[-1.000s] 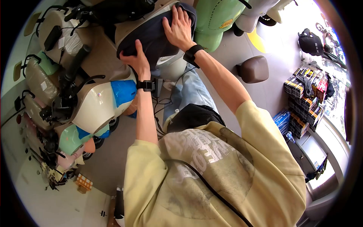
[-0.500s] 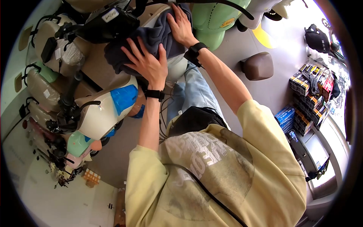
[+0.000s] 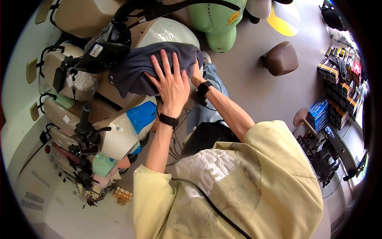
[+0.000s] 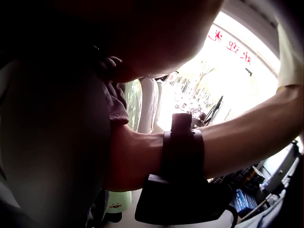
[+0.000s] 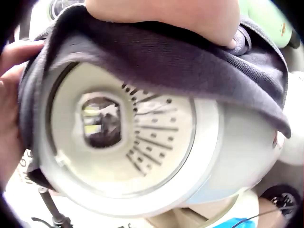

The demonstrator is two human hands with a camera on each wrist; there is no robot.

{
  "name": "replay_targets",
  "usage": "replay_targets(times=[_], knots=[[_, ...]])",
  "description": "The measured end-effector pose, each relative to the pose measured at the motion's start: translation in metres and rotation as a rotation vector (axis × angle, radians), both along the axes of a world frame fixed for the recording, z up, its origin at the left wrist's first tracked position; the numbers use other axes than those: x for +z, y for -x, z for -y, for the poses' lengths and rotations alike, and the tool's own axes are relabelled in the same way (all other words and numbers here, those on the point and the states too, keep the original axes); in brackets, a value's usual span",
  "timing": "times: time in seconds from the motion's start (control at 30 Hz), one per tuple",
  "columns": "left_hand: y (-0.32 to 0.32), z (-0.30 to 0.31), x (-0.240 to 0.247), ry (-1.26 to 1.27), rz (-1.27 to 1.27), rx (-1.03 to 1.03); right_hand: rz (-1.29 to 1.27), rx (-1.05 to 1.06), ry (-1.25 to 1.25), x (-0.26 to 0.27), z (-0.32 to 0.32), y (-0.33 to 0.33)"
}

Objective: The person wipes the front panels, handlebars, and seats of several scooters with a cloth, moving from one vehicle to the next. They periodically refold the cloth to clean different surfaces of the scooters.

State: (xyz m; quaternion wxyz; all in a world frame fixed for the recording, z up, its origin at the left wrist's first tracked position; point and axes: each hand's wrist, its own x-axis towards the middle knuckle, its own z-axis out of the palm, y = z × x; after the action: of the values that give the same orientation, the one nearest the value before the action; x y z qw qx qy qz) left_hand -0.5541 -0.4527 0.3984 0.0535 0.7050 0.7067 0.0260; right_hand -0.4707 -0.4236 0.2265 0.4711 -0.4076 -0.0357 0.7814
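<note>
A dark grey cloth (image 3: 135, 67) lies bunched over the front of a pale scooter (image 3: 171, 32). My left hand (image 3: 171, 87) presses on the cloth from above with its fingers straight and spread. At the cloth's right end is my right hand (image 3: 196, 76), seen edge-on, its fingers mostly hidden. In the right wrist view the cloth (image 5: 156, 61) drapes over the top of a round headlight (image 5: 161, 123), with the right palm (image 5: 166, 9) against it. The left hand (image 5: 12, 104) shows at that view's left edge. Both wrists wear black straps.
A black handlebar (image 3: 119, 32) juts over the cloth's left side. Nearby stand a green scooter (image 3: 217, 24) and a beige scooter with blue film (image 3: 141, 117). A brown box-like piece (image 3: 280, 59) sits on the floor, with stacked boxes (image 3: 342, 75) farther right. Cables hang by my legs.
The left hand went from the cloth's left end to spread flat across its middle. The right hand slid down to the cloth's right end. More of the pale panel shows behind the cloth.
</note>
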Motion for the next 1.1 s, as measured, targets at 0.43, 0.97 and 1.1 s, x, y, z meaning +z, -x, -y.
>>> replay_targets(times=[0.43,0.97,1.1], knots=[[0.072,-0.035,-0.004,-0.156,-0.041,-0.349,1.046,0.050,-0.950,0.077,-0.030,0.017],[0.056,-0.065,-0.004,-0.145,-0.080,-0.270,0.873,0.068,-0.394,-0.054,-0.032,0.010],[0.057,-0.058,-0.002,-0.136,-0.084,-0.301,0.291,-0.195,-0.092,-0.030,0.002,0.023]])
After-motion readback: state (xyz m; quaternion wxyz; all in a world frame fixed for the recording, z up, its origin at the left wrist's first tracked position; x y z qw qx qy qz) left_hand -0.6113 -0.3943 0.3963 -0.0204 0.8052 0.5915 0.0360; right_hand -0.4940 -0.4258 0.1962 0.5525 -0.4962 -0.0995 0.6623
